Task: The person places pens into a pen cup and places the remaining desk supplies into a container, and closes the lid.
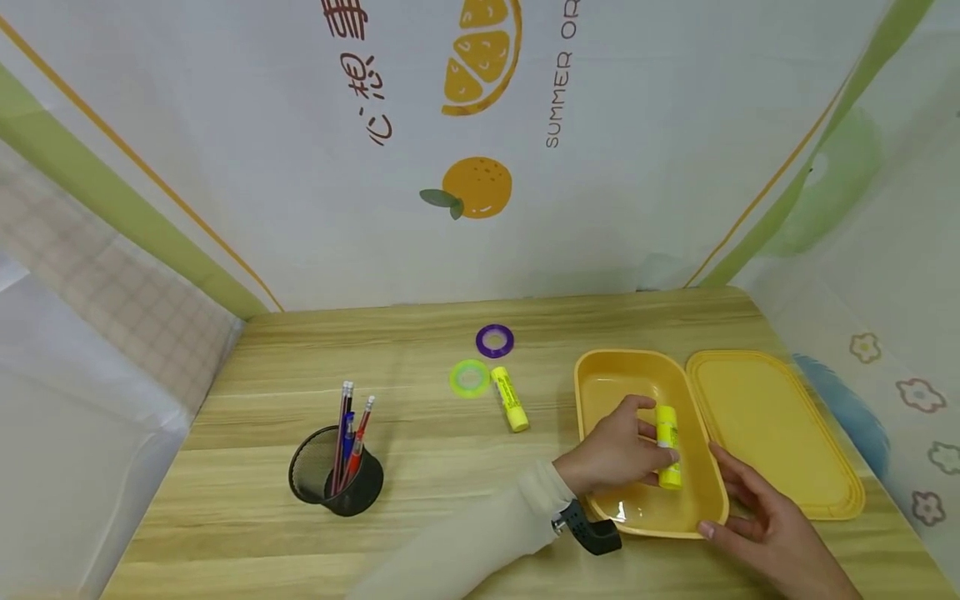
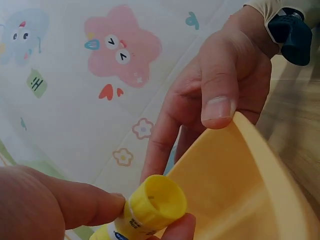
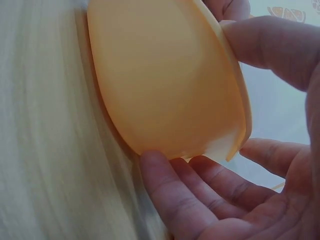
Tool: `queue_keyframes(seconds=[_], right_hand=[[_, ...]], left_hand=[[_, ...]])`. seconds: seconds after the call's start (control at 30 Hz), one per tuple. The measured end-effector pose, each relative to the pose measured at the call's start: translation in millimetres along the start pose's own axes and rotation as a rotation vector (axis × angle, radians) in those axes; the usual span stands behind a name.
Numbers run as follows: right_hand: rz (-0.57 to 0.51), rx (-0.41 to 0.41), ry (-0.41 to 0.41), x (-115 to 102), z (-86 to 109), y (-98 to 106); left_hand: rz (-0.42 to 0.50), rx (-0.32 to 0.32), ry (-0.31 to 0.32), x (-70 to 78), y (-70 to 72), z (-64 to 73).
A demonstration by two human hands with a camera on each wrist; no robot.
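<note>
My left hand (image 1: 618, 446) pinches a yellow glue stick (image 1: 667, 475) between thumb and fingers, inside the outline of an orange-yellow plastic box (image 1: 611, 367). In the left wrist view the glue stick (image 2: 160, 200) points its hollow end toward the camera. At the box's near right corner my right hand (image 1: 772, 529) grips the wall, thumb at the front and fingers along the right side. The right wrist view shows the right hand's fingers (image 3: 175, 200) curled against the outside of the box (image 3: 160, 85). A second glue stick (image 1: 510, 400) lies on the table left of the box.
The box's flat lid (image 1: 780, 433) lies to its right. Purple (image 1: 484, 350) and green (image 1: 457, 379) tape rolls lie near the second glue stick. A black mesh cup (image 1: 360, 492) with several pencils and pens stands at left. Printed cloth (image 1: 300, 225) hangs behind the table.
</note>
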State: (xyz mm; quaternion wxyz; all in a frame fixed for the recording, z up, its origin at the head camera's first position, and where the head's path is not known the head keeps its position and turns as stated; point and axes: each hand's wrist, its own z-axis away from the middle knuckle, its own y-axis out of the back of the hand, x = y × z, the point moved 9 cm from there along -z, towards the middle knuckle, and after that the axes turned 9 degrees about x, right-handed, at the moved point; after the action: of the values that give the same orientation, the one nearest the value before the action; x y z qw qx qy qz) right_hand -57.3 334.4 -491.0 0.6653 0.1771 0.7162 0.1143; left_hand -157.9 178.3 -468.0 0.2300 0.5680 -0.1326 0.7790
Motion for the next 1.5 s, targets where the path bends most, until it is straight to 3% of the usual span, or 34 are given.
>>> queue_keyframes(seconds=[0.23, 0.43, 0.6, 0.73, 0.87, 1.07, 1.3, 1.5], right_hand=[[0.016, 0.005, 0.012, -3.8, -1.2, -1.3], [0.017, 0.001, -0.024, 0.5, -1.8, -1.2], [0.015, -0.007, -0.048, 2.3, -0.9, 2.3], [0.004, -0.01, -0.032, 1.5, -1.5, 3.4], [0.017, -0.008, -0.05, 3.5, -2.4, 3.4], [0.052, -0.004, -0.09, 4.6, -1.6, 3.2], [0.058, -0.009, -0.088, 3.8, -2.0, 1.3], [0.053, -0.015, -0.073, 2.3, -1.1, -0.6]], left_hand=[[-0.166, 0.066, 0.003, -5.5, -4.3, -4.7], [-0.28, 0.064, 0.006, -9.6, -12.4, -6.4], [-0.479, 0.069, -0.056, -6.5, -18.5, -10.1], [-0.575, 0.083, -0.082, -3.4, -18.8, -10.5], [-0.566, 0.092, -0.046, -5.8, -17.9, -9.6], [-0.476, 0.073, 0.022, -12.1, -19.7, -7.5], [-0.408, 0.069, 0.033, -14.0, -18.2, -7.0], [-0.387, 0.062, 0.006, -10.1, -17.7, -5.0]])
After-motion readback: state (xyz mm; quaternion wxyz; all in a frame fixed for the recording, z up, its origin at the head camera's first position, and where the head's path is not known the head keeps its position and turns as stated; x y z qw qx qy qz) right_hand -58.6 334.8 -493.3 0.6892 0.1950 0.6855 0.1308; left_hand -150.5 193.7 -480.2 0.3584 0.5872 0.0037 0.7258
